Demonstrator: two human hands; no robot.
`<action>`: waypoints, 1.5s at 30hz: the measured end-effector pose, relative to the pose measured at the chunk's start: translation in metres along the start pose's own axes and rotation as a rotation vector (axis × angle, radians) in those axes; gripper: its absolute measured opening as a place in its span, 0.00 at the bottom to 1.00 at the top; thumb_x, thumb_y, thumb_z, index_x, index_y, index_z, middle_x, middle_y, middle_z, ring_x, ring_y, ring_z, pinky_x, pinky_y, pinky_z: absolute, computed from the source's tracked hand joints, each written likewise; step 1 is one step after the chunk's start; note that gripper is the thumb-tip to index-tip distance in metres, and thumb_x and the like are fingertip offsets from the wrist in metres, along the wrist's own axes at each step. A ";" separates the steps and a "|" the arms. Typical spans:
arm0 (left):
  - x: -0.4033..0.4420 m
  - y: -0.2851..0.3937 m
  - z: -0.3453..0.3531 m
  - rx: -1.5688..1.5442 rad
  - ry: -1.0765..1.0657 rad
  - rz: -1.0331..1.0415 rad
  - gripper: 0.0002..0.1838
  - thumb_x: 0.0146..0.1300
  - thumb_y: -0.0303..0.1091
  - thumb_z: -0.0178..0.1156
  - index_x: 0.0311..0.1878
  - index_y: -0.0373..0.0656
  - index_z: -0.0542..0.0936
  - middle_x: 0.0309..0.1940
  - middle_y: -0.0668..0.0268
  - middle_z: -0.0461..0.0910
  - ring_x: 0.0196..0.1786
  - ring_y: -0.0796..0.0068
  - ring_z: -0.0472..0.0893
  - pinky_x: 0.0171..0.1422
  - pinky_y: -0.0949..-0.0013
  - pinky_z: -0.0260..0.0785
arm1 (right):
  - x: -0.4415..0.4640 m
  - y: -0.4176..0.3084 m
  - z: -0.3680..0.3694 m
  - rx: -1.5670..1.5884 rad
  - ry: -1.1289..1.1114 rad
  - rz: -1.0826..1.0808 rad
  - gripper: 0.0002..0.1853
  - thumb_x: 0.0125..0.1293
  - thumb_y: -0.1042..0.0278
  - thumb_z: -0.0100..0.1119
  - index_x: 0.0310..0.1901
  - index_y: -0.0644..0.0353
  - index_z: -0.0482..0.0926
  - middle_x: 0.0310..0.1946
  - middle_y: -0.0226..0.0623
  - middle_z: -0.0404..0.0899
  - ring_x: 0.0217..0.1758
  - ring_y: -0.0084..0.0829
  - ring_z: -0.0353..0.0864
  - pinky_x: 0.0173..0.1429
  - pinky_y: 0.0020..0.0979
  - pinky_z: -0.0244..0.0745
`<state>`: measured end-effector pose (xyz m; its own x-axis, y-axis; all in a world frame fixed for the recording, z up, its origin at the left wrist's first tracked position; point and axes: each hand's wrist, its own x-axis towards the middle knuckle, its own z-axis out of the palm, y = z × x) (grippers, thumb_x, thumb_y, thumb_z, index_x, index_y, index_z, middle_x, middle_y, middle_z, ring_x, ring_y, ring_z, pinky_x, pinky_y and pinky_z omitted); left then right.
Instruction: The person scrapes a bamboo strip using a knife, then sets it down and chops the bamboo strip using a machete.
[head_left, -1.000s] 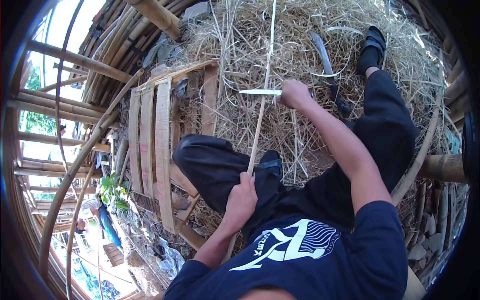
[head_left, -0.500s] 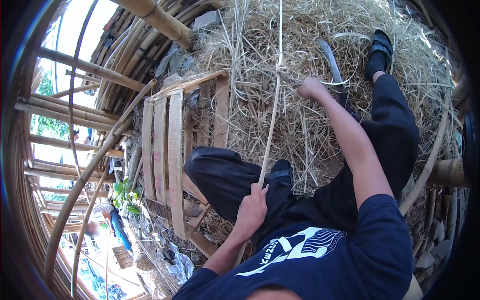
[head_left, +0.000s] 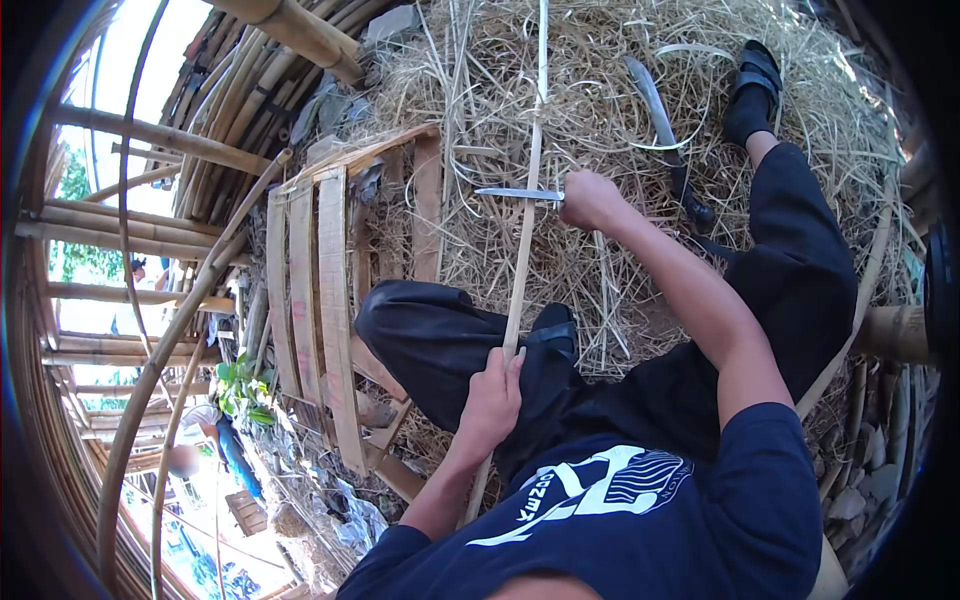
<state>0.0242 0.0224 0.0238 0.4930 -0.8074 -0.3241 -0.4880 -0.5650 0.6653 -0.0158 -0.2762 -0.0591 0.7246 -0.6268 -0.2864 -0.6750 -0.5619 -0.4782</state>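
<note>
One knife (head_left: 508, 193), gripped by the right hand (head_left: 590, 200), crosses one strip (head_left: 522, 265) that the left hand (head_left: 491, 400) grasps.

Right fingers (head_left: 577, 196): open straw (head_left: 590, 125) ahead; knife (head_left: 505, 192) blocks left, machete (head_left: 662, 125) right | Left fingers (head_left: 495, 374): bent knee (head_left: 405, 312) blocks ahead-left
</note>
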 end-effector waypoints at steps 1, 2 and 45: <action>-0.001 -0.001 0.001 0.015 0.018 0.010 0.12 0.73 0.37 0.48 0.37 0.38 0.65 0.17 0.45 0.72 0.25 0.40 0.76 0.23 0.51 0.61 | 0.005 -0.001 -0.001 -0.003 -0.005 -0.008 0.11 0.50 0.67 0.59 0.32 0.66 0.82 0.34 0.51 0.83 0.40 0.47 0.84 0.47 0.43 0.80; -0.002 -0.002 0.001 0.012 0.021 0.002 0.12 0.73 0.37 0.48 0.37 0.38 0.65 0.17 0.45 0.72 0.25 0.40 0.76 0.23 0.51 0.61 | 0.009 -0.001 -0.001 -0.024 0.008 -0.024 0.11 0.50 0.67 0.60 0.32 0.65 0.82 0.35 0.51 0.83 0.40 0.47 0.84 0.47 0.43 0.81; 0.015 0.002 -0.086 -0.407 -0.248 -0.181 0.14 0.71 0.43 0.53 0.43 0.41 0.69 0.15 0.74 0.65 0.10 0.85 0.65 0.13 0.78 0.59 | -0.010 0.171 0.071 -0.225 0.389 0.763 0.24 0.61 0.55 0.61 0.55 0.57 0.70 0.57 0.43 0.70 0.63 0.42 0.67 0.49 0.54 0.74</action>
<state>0.0923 0.0240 0.0782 0.3337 -0.7468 -0.5753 -0.0658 -0.6272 0.7761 -0.1289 -0.3276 -0.1968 -0.0050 -0.9904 -0.1385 -0.9962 0.0170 -0.0854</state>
